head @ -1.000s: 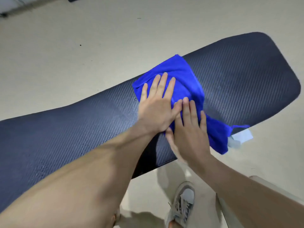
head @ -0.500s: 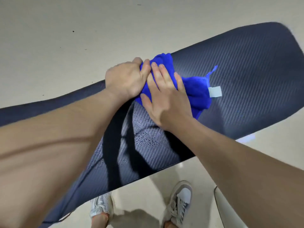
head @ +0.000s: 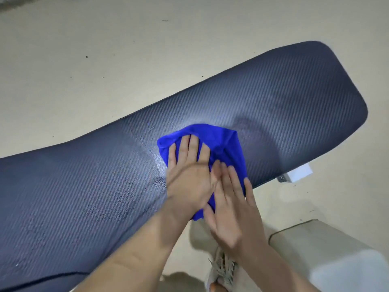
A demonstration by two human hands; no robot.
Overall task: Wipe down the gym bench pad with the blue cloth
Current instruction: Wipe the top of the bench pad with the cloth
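Near the frame's middle, left hand [head: 189, 178] and right hand [head: 230, 209] pressed flat on the blue cloth [head: 221, 140], grips open; the bench pad [head: 294, 98] ran long toward the upper right.

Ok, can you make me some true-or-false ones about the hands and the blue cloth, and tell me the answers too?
1. The left hand and the right hand both lie flat on the blue cloth. True.
2. The bench pad is bright red. False: it is dark, with a ribbed weave.
3. A laced shoe stands on the floor below the hands. True.
4. The blue cloth lies on the floor. False: it lies on the bench pad.
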